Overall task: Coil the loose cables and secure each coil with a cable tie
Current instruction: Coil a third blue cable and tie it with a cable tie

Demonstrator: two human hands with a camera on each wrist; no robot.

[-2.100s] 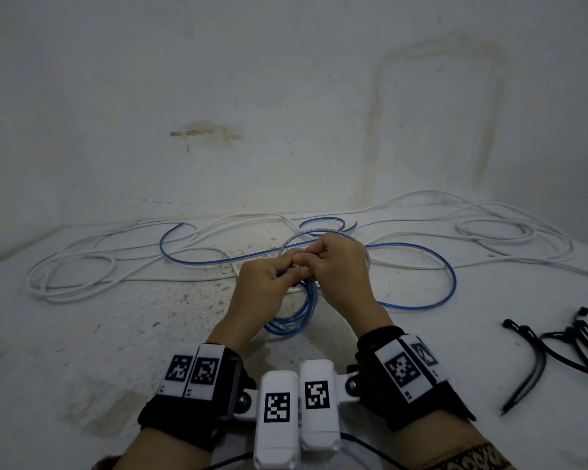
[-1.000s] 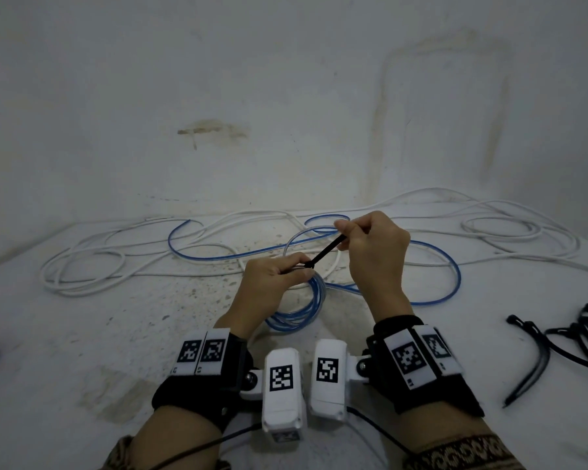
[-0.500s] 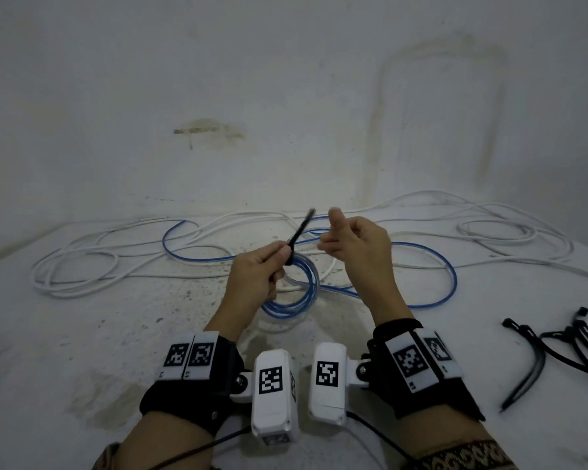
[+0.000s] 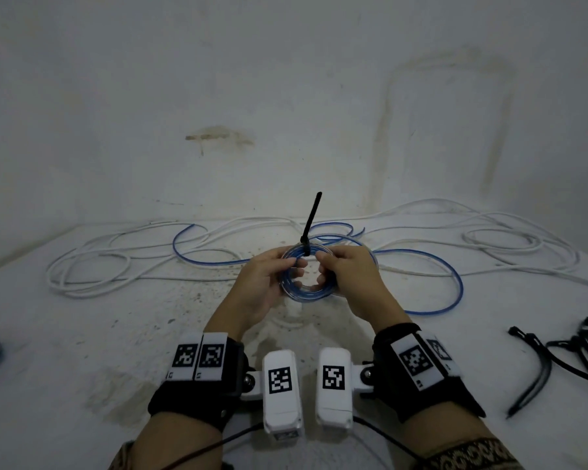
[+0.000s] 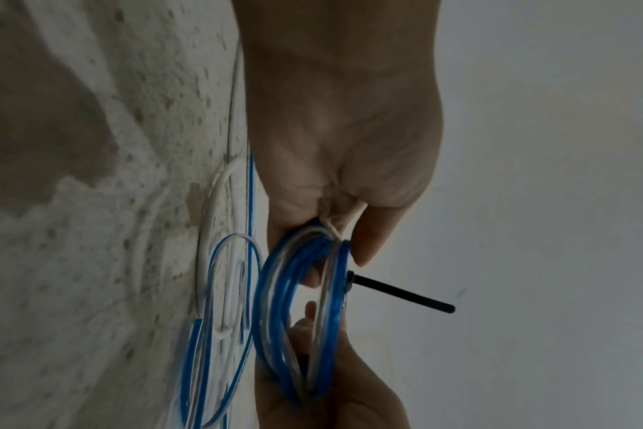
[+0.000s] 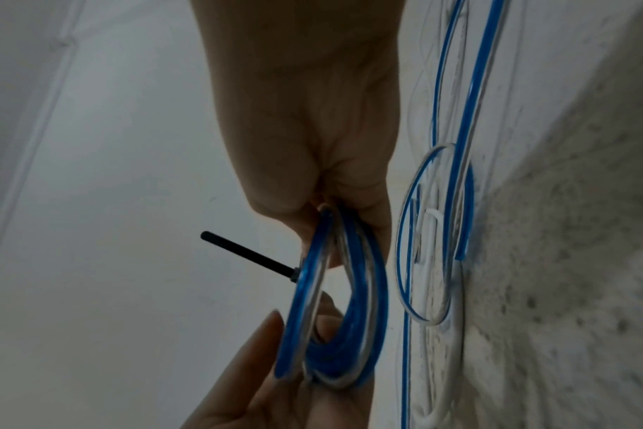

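Dim, flat, bluish light fills all three views, brightest on the tabletop behind the hands, where soft shadows pool beneath the wrists, while the head view bends at its edges and both wrist views are grainy, dark on the hands, and smeared toward the corners.

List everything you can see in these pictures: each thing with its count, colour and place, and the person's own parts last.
Coil: one, blue, held up between both hands.
Tie: one, black, fastened on the coil's top, tail pointing up.
Blue cable: loose, on the floor behind and right of the hands.
White cables: loose, count unclear, across the floor along the wall.
Spare ties: several, black, floor at right.
Wrist cameras: two, white, below the wrists.
Left hand: grips the coil's left side.
Right hand: grips its right side.
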